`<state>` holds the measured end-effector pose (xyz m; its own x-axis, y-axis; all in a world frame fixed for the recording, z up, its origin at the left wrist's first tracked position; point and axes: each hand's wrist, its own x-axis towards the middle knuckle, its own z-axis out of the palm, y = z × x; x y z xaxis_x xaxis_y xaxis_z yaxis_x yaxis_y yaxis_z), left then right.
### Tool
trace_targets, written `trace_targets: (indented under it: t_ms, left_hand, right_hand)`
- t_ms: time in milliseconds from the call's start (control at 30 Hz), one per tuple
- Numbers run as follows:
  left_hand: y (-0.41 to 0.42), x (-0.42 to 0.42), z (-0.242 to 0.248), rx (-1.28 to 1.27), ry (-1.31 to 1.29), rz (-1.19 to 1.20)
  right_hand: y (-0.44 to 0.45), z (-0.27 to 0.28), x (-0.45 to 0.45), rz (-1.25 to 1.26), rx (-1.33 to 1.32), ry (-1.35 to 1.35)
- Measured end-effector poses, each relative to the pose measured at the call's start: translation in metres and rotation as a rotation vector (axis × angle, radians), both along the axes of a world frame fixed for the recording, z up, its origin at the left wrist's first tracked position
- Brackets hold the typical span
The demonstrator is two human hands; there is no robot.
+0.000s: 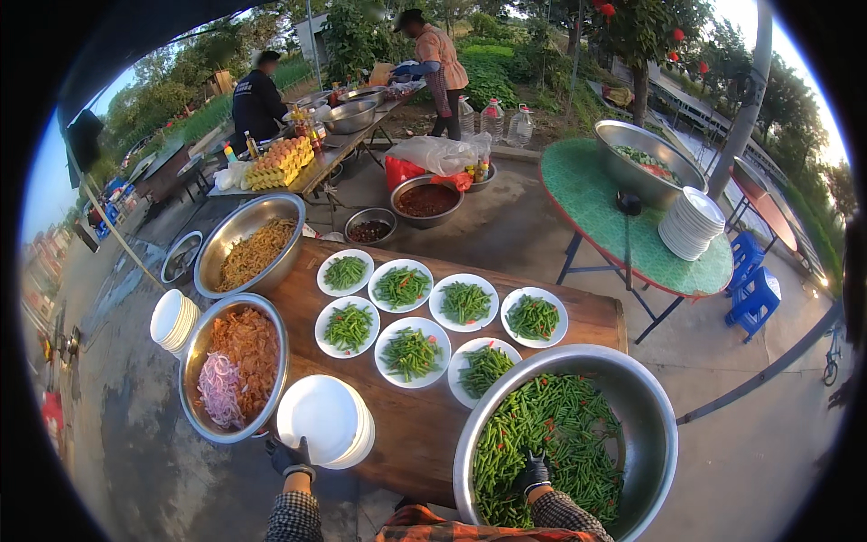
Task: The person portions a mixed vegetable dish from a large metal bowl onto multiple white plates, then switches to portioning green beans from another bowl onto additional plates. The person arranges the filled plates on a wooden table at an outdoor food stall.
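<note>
My left hand (290,458), in a black glove, grips the near-left rim of the top white plate (318,417) on a stack at the table's front edge. My right hand (533,471), also black-gloved, reaches into a large steel basin (647,433) of cut green beans (576,420) mixed with red pepper bits. Its fingertips are down among the beans, so what they grasp is hidden. Beyond the hands, several white plates (413,352) lie in two rows, each with a heap of beans. The nearest right plate (462,359) is partly covered by the basin's rim.
Left on the wooden table (406,433) are a basin of shredded orange-brown food and sliced onion (234,366), and a basin of brown food (257,254). A green round table (582,183) stands at right. Two people (257,101) work beyond, near egg trays (281,162).
</note>
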<state>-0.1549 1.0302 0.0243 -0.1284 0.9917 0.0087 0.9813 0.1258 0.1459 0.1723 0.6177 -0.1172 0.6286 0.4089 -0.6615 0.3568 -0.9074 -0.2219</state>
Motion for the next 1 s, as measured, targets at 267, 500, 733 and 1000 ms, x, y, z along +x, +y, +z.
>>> trace_targets:
  t_ms: [267, 500, 733, 1000]
  left_hand:
    - [0.039, -0.037, -0.066, -0.28, -0.841, 0.346]
    - [0.017, -0.016, -0.016, -0.34, -1.316, 0.47]
    - [-0.018, 0.004, 0.01, 0.241, -1.082, 0.24]
    - [-0.028, -0.038, 0.061, 0.419, -1.215, -0.083]
  right_hand:
    - [-0.019, 0.038, -0.011, -0.22, 0.202, -0.046]
    - [-0.072, 0.013, -0.026, -0.421, 0.627, 0.078]
    - [-0.148, -0.033, -0.023, -0.454, 0.936, -0.087]
    - [-0.134, 0.065, -0.049, -0.841, 0.92, 0.305]
